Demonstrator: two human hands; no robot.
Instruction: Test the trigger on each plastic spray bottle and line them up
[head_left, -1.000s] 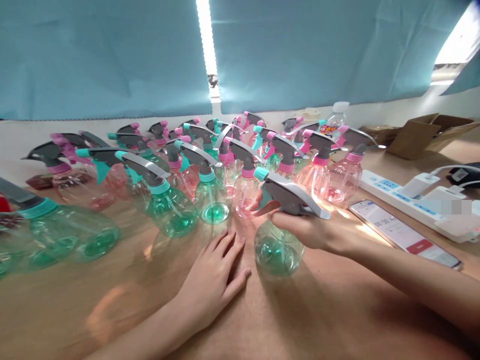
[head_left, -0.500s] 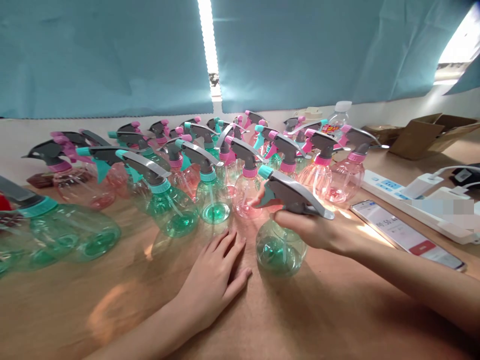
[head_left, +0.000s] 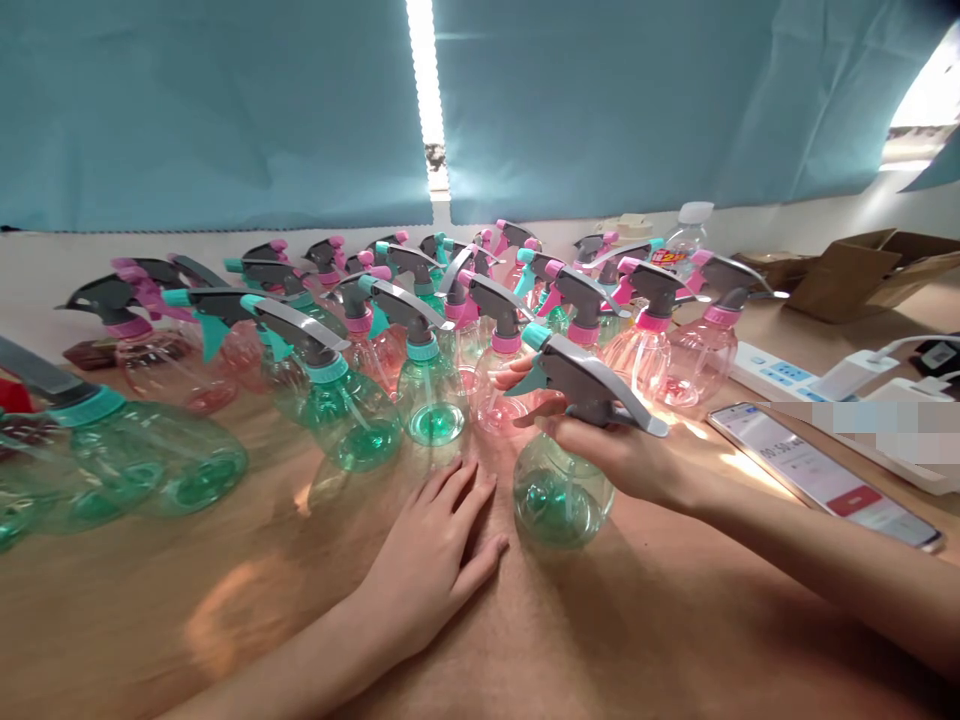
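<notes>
A green spray bottle [head_left: 564, 500] with a grey and teal trigger head stands upright on the wooden table. Around its neck, just under the head, is my right hand [head_left: 622, 450], with the fingers loosened and stretched out past the trigger. The thumb lies along the near side of the neck; part of the fingers is hidden behind the head. Flat on the table, left of this bottle, rests my left hand [head_left: 427, 555], its fingers spread and holding nothing. Just beyond its fingertips stands another green spray bottle [head_left: 431, 400].
Several more green and pink spray bottles [head_left: 356, 425] crowd the back and left. To the right lie a phone [head_left: 817, 475] showing a timer and a white power strip [head_left: 772, 370] with chargers. Behind them are a cardboard box [head_left: 847, 275] and a clear capped bottle [head_left: 686, 240].
My right hand's fingers have straightened and spread away from the bottle's neck. The bottle stays in place, and my left hand has not moved. The view has shifted slightly.
</notes>
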